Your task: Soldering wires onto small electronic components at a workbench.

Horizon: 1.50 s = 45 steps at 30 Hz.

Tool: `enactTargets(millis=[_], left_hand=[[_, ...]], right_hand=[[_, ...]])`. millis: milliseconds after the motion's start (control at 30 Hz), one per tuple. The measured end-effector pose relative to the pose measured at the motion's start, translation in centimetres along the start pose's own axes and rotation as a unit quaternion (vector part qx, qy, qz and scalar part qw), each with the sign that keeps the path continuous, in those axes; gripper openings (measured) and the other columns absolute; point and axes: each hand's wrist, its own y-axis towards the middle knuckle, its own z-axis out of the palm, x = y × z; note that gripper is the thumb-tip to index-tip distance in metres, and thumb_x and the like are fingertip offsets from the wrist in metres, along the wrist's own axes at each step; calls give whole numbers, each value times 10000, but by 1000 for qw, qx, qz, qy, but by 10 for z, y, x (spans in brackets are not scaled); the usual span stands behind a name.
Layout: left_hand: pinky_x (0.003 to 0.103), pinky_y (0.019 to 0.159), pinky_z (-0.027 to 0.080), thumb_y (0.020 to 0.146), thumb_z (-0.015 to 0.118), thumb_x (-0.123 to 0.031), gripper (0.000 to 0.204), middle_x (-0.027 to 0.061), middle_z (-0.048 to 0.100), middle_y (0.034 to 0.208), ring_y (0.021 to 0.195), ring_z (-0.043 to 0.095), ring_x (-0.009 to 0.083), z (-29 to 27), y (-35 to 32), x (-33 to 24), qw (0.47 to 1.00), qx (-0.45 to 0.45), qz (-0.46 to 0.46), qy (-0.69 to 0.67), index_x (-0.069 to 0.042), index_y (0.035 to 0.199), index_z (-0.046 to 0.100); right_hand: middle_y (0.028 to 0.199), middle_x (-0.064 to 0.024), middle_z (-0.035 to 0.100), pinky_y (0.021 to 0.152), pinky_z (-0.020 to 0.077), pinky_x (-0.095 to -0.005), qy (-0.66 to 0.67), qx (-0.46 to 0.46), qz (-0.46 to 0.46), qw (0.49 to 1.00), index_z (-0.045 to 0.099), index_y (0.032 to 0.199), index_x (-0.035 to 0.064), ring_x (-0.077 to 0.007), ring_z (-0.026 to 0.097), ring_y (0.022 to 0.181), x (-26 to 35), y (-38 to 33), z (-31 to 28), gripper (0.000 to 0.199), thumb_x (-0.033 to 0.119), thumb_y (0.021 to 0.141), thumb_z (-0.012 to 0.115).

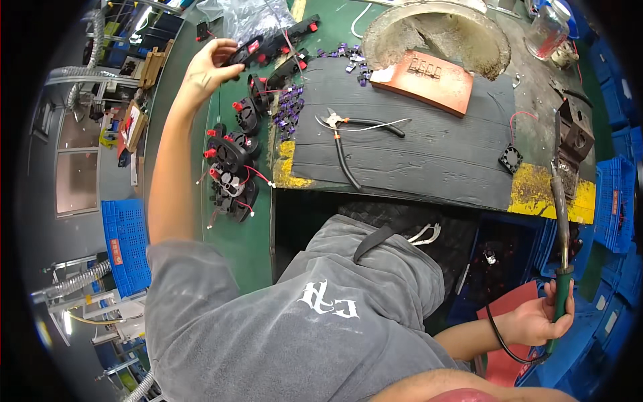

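Observation:
My left hand (211, 67) reaches to the far left of the bench. Its thumb and fingers close on a black plastic part (258, 49) with red pieces on it. Below that hand lies a row of similar black round housings (231, 149) with red pieces and thin wires. At the right, my right hand (544, 315) grips the green handle of a soldering iron (561, 231). The iron points away from me, and its tip end is beside a dark metal holder (575, 130) at the bench's right edge.
Cutting pliers (341, 137) lie on the black board (415, 157). Small purple-and-black pieces (289, 110) are piled left of them. A copper-coloured block (429, 84) sits before a crusted round shield (469, 37). A small black fan (510, 159), a glass jar (548, 30) and blue crates (615, 204) are at right.

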Motion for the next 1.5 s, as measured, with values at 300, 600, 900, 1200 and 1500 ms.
enactTargets(millis=[300, 600, 900, 1200, 1500], left_hand=[[299, 937, 463, 703, 797, -86, 529, 77, 606, 1122, 1065, 572, 178, 38, 71, 79, 995, 77, 55, 34, -70, 1170, 548], [372, 828, 482, 711, 709, -129, 317, 107, 621, 931, 852, 604, 249, 37, 55, 55, 950, -78, 243, 181, -36, 993, 597], [326, 825, 491, 802, 704, -285, 436, 111, 661, 983, 898, 622, 202, -21, 0, 85, 902, 244, -130, 333, -7, 1120, 601], [245, 678, 442, 776, 710, -234, 389, 11, 596, 810, 748, 545, 94, -13, -12, 122, 963, 234, -121, 63, -17, 1087, 623], [226, 698, 449, 804, 675, -175, 362, 2, 604, 987, 821, 558, 63, -47, -38, 94, 993, 49, -98, -47, -66, 1137, 585]], right_hand=[[989, -244, 658, 648, 560, -295, -67, -8, -41, 997, 601, 964, -104, -262, 660, 717, 15, -13, 17, 474, 317, 929, 384], [977, -257, 644, 594, 546, -305, -75, 33, -59, 995, 609, 933, -33, -272, 641, 669, 23, -21, 59, 411, 319, 940, 395], [1002, -246, 651, 630, 544, -292, -72, 69, -54, 994, 605, 953, -56, -266, 650, 722, 25, -29, 83, 440, 333, 935, 400], [1014, -240, 657, 661, 553, -293, -72, 83, -59, 992, 595, 978, -85, -262, 662, 747, 26, -31, 77, 480, 354, 924, 410], [1012, -242, 656, 674, 553, -297, -84, 72, -40, 993, 600, 975, -101, -264, 658, 750, 22, -32, 72, 492, 347, 915, 408]])
